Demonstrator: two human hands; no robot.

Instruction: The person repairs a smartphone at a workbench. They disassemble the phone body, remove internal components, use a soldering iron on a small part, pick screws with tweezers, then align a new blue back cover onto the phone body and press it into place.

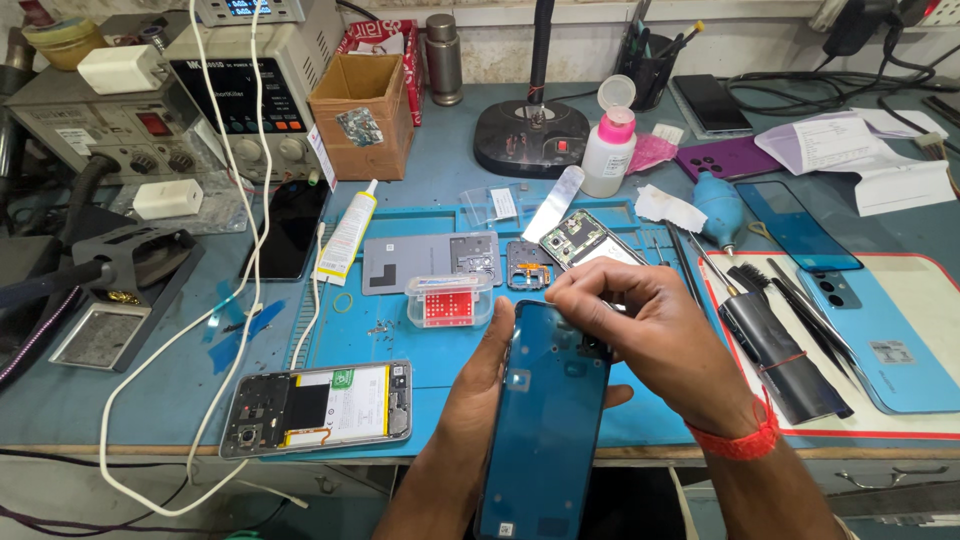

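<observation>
Cluttered with phone parts and tools, the desk [120, 400] is covered by a blue mat [440, 345]. Above its near edge a phone panel [545, 420] is cradled edge-on by the left hand [480, 385], while its top corner is pinched by the right hand [650, 320]. It looks thin, light and fragile, best held by the edges.

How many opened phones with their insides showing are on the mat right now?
2. One opened phone with its white battery exposed lies at the mat's front left; another lies at the back, just beyond the right hand. Others may be hidden.
</observation>
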